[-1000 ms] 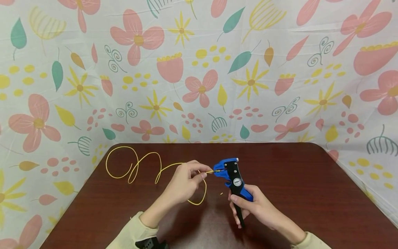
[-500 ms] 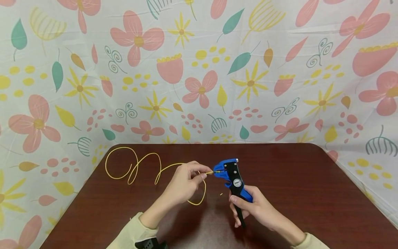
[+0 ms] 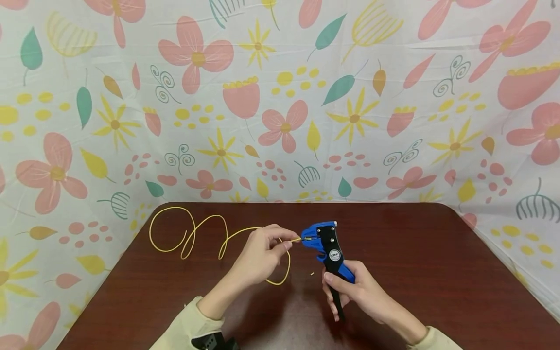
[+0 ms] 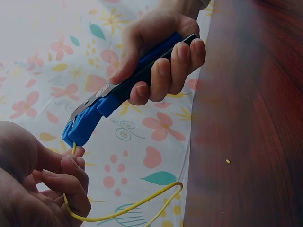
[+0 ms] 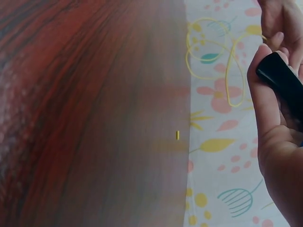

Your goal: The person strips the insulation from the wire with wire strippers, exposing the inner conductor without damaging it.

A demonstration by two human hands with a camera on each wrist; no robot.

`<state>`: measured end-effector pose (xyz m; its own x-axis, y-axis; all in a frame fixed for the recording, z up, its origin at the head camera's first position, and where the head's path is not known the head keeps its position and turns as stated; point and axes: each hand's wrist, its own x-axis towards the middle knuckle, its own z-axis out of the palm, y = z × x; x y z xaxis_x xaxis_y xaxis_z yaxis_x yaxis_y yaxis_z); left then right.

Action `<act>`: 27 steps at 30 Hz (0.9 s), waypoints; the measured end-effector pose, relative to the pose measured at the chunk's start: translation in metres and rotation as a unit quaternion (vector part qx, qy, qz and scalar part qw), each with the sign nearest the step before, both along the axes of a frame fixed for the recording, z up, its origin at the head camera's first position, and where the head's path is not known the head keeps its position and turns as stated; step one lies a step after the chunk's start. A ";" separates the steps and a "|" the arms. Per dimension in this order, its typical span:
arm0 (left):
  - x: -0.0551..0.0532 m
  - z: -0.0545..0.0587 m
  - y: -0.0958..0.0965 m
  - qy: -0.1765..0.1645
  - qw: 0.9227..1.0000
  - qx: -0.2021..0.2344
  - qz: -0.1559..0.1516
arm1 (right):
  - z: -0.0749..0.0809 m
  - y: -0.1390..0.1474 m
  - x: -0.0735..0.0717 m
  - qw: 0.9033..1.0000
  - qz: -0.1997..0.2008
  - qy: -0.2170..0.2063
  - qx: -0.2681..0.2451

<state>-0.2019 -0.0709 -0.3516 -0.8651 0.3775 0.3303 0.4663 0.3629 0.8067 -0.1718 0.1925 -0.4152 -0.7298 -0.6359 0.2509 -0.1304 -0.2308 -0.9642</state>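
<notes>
My right hand (image 3: pixel 356 287) grips the handles of a blue and black wire stripper (image 3: pixel 333 253), its head pointing up and left. My left hand (image 3: pixel 264 253) pinches a yellow wire (image 3: pixel 225 238) near one end, just left of the tool. That end runs into the stripper's nose, also seen in the left wrist view, where the yellow wire (image 4: pixel 128 205) loops below the left fingers. The rest of the wire trails in loose loops to the left. In the right wrist view, the black handle end (image 5: pixel 274 71) shows inside the curled right hand.
A short yellow bit of insulation (image 3: pixel 312 273) lies on the dark wood table (image 3: pixel 415 253) between the hands. Behind the table hangs a floral-print cloth (image 3: pixel 284 160). A black watch (image 3: pixel 212 341) is on the left wrist.
Both hands keep their holds and the wire end stays in the stripper's nose. The wire loop below the left hand has risen slightly.
</notes>
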 end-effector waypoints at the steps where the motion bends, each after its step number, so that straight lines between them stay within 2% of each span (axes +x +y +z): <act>1: 0.000 0.000 0.000 0.001 1.000 0.002 0.000 | 0.000 0.000 0.000 1.000 -0.002 0.000 0.001; 10: -0.002 0.000 0.000 0.014 1.000 0.007 0.002 | 0.000 -0.001 -0.001 1.000 -0.008 0.004 0.003; 19: -0.002 0.001 0.000 0.009 1.000 0.010 0.005 | 0.000 -0.002 -0.002 1.000 -0.005 -0.009 0.001; 27: -0.002 0.000 -0.001 -0.002 1.000 0.015 0.004 | -0.002 -0.004 -0.002 1.000 -0.006 -0.002 -0.006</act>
